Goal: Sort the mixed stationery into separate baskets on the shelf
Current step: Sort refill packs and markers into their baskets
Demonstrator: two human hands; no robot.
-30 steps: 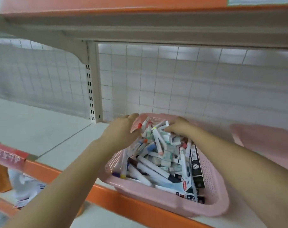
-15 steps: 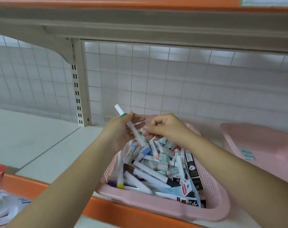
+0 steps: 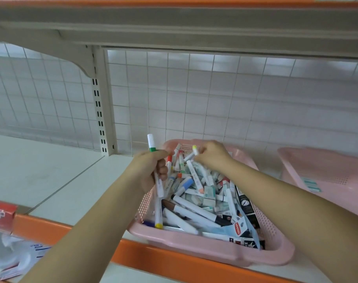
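Left hand (image 3: 153, 170): fingers are curled tight round a green-banded white marker (image 3: 151, 141), clamped on the barrel. The marker is held near upright with a slight lean, white cap up, lower end pointing down into the pink basket (image 3: 194, 247). Right hand (image 3: 213, 156): fingertips are pinched on a yellow-tipped marker (image 3: 195, 150), yellow end up, barrel slanting down-left; its lower end cannot be made out. Both forearms are stretched forward, hands held above the basket's far half. The basket is set on the shelf (image 3: 41, 172), heaped with mixed stationery (image 3: 194, 207); a second pink basket (image 3: 327, 172) is seen near it on the right
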